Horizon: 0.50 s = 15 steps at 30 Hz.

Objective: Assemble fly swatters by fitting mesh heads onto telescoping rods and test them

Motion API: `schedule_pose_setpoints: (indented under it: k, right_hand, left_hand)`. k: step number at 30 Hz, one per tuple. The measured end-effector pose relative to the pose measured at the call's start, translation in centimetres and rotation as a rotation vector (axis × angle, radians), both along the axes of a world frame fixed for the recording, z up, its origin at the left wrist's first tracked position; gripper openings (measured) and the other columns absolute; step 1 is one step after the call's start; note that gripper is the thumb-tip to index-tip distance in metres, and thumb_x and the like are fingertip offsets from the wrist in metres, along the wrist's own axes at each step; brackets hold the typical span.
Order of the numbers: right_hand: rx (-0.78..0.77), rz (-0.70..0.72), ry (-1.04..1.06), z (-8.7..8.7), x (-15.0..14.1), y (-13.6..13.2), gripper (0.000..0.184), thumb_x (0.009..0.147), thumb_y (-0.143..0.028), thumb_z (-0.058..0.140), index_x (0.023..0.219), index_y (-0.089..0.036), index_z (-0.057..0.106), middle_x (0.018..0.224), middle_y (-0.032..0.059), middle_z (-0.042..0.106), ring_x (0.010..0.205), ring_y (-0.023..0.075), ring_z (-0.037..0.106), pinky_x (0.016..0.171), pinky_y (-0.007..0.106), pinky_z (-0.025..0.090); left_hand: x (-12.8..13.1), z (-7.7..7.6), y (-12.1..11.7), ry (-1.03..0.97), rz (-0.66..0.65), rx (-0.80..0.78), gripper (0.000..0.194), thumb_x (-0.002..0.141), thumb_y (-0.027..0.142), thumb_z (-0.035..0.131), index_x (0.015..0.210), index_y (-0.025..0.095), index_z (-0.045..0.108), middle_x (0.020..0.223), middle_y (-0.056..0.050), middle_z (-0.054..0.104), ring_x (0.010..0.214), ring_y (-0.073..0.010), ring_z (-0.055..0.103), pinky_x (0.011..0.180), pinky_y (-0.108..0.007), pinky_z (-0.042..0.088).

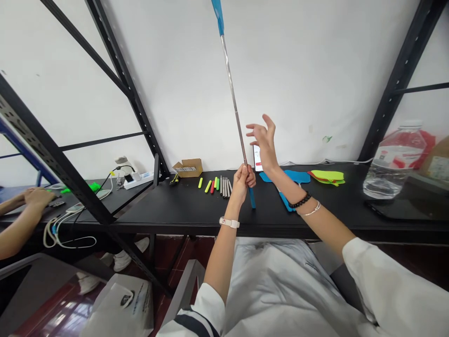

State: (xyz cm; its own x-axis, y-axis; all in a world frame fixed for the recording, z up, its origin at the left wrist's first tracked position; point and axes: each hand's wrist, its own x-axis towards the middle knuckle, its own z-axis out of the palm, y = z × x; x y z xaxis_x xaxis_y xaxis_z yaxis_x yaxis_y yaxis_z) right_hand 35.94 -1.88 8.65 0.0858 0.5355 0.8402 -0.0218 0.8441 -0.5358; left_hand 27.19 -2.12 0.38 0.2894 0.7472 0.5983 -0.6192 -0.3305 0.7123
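My left hand (242, 182) is closed round the lower end of a telescopic fly swatter (231, 86), just above its blue grip. The swatter stands nearly upright, leaning left, its metal rod drawn out long. Its blue head at the top is cut off by the picture's edge. To the right of the rod, my right hand (264, 145) is raised with fingers spread, holding nothing. Flat blue pieces (296, 176) lie on the black desk (168, 208) behind my right forearm, partly hidden by it. Several metal rods (225, 187) lie side by side left of my left hand.
Yellow, red and green grips (212, 186) lie near an open cardboard box (188, 167). Yellow and red flat pieces (328, 177) and a large water bottle (389, 159) are at right. A phone (257, 158) leans on the wall. Another person's hands (37, 199) are at far left.
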Motion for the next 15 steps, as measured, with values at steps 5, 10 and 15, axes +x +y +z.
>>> schedule_pose_setpoints:
  k: [5,10,15]
  right_hand:
    - [-0.155,0.347,-0.049,4.6,0.6,-0.1,0.06,0.08,-0.065,0.037,0.121,-0.022,0.043,0.103,0.0067,0.059,0.09,0.0153,0.057,0.075,0.028,0.046]
    - [-0.083,0.425,-0.024,6.6,0.9,-0.8,0.05,0.076,-0.063,0.048,0.098,-0.02,0.058,0.08,0.0016,0.06,0.069,0.0084,0.056,0.068,0.021,0.045]
    - [-0.068,0.51,0.002,8.8,1.7,-0.8,0.04,0.076,-0.055,0.053,0.101,-0.024,0.057,0.084,-0.0005,0.061,0.07,0.0077,0.056,0.061,0.017,0.044]
  left_hand:
    - [0.7,0.0,-0.2,0.064,-0.043,0.032,0.034,0.079,0.048,0.052,0.069,0.018,0.041,0.051,0.008,0.02,0.042,-0.0043,0.024,0.04,-0.017,0.022]
    - [1.5,-0.1,-0.2,0.093,-0.115,0.069,0.032,0.081,0.046,0.049,0.069,0.017,0.041,0.051,0.008,0.019,0.041,-0.0045,0.023,0.039,-0.017,0.021]
    - [1.0,0.2,-0.3,0.096,-0.174,0.068,0.031,0.083,0.043,0.048,0.069,0.017,0.04,0.052,0.008,0.02,0.042,-0.0042,0.021,0.04,-0.017,0.02]
